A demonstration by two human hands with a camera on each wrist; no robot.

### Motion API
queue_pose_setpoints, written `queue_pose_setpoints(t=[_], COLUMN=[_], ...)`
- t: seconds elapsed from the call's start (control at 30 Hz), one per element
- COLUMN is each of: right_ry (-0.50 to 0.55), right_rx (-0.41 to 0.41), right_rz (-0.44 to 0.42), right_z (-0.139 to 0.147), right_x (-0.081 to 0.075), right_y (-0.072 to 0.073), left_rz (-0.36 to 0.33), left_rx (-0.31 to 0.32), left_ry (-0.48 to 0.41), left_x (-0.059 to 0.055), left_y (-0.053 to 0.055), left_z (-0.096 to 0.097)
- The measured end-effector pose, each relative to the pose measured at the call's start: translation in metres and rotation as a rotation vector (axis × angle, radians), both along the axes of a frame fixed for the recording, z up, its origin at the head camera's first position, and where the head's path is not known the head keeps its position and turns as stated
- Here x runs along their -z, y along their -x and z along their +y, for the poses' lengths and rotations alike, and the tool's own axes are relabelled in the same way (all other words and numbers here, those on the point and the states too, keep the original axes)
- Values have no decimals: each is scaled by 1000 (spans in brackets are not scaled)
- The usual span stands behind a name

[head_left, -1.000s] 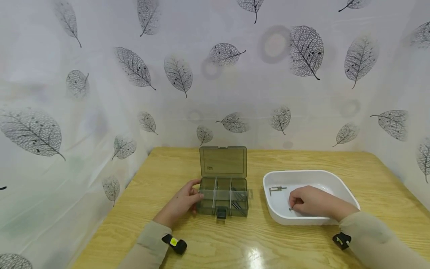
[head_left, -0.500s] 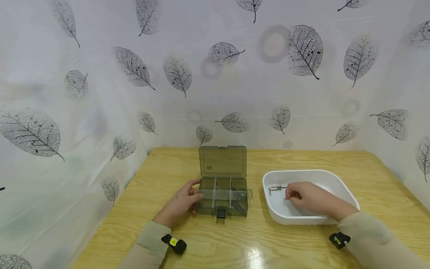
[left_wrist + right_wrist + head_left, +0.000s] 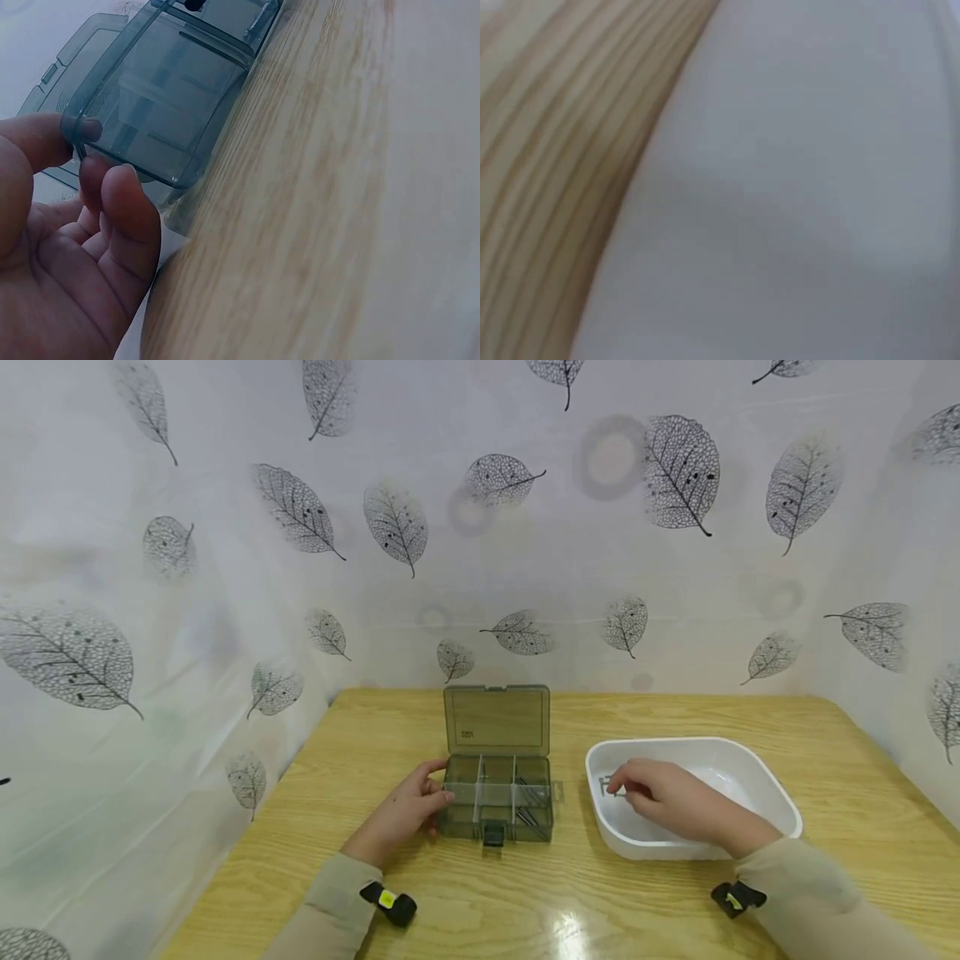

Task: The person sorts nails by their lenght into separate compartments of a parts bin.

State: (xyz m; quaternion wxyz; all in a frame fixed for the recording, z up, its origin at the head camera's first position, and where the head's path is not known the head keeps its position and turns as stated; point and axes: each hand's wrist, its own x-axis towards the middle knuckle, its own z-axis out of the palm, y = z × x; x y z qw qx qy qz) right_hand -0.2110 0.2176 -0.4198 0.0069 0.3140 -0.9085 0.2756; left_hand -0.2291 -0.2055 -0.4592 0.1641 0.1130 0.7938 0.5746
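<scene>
In the head view, a smoky clear plastic compartment box (image 3: pixel 461 827) stands with its lid (image 3: pixel 498 718) raised. My left hand (image 3: pixel 411 806) grips its left side wall; in the left wrist view, the thumb and fingers pinch the box's edge (image 3: pixel 165 105). Thin dark metal pieces, apparently screws (image 3: pixel 527 817), lie in its right compartments. My right hand (image 3: pixel 671 797) is inside the white tray (image 3: pixel 697 741), fingers bent, fingertips right at small metal screws (image 3: pixel 604 783) near its left wall. I cannot tell whether those fingers hold a screw. The right wrist view shows only blurred tray wall and wood.
Both containers sit on a wood-grain table (image 3: pixel 570 893). The box's side latch (image 3: pixel 558 792) sticks out toward the tray, and its front latch (image 3: pixel 493 835) hangs down. A leaf-patterned sheet (image 3: pixel 525 568) hangs behind the table and along its left side.
My right hand has moved left and slightly away from me across the tray, from its middle to the screws by the left wall. My left hand and the box stay put.
</scene>
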Motion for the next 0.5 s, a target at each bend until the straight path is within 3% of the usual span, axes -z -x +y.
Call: queue_pose_setpoints(t=[0.2, 0.5], right_ry=[38, 11], right_rx=[-33, -63], right_rz=[-3, 15], right_z=[-20, -57], right_x=[-6, -15], right_y=[-2, -5], left_rz=[-9, -23], left_rx=[6, -8], left_ry=[-4, -8], left_x=[1, 0], left_y=[1, 0], left_z=[0, 0])
